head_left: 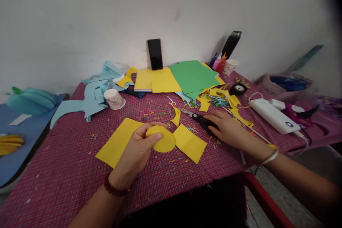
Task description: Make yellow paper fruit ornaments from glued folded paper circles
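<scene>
My left hand [135, 153] is closed on a yellow paper circle [161, 139], thumb across its face, held just above a cut yellow sheet [117, 142] on the red checked tablecloth [66, 171]. A second piece of yellow paper [190, 143] lies to the right of the circle. My right hand [227, 129] rests palm down on the handles of black scissors [199, 117], whose blades point left and away from me. Its fingers curl over the handles.
Green [193, 75] and yellow sheets [157, 80] lie stacked at the back, below a black phone [155, 54] leaning on the wall. Light blue offcuts [92, 96] and a paper cup [114, 98] sit at left. A white power bank [271, 114], tape roll [238, 89], glue bottles [219, 63] and yellow scraps lie at right.
</scene>
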A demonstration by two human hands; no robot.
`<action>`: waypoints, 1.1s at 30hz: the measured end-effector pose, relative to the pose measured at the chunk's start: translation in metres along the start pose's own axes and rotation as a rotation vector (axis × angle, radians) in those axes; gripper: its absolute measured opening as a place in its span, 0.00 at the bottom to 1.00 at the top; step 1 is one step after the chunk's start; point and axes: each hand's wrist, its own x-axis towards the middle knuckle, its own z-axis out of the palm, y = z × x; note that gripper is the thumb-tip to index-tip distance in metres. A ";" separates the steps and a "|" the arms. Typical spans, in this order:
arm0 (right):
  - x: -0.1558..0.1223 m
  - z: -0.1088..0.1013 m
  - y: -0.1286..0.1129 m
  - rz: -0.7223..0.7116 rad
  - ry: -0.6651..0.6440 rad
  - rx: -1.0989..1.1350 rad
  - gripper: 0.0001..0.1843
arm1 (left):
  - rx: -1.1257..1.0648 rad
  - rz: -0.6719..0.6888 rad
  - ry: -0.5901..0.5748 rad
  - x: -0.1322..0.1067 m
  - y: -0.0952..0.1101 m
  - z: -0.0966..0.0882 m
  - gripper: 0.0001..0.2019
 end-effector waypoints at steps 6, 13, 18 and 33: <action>0.014 -0.021 -0.082 -0.087 -0.075 0.590 0.09 | 0.146 -0.127 -0.070 -0.001 -0.001 0.000 0.14; 0.032 -0.004 -0.118 -0.041 -0.368 0.832 0.04 | 0.232 -0.253 -0.150 -0.001 -0.002 -0.004 0.13; 0.034 0.013 -0.115 0.098 -0.374 0.946 0.05 | 0.168 -0.267 -0.082 0.000 -0.004 -0.003 0.14; 0.027 0.048 -0.128 0.360 0.032 1.348 0.13 | 0.049 0.176 0.222 0.001 -0.038 0.014 0.09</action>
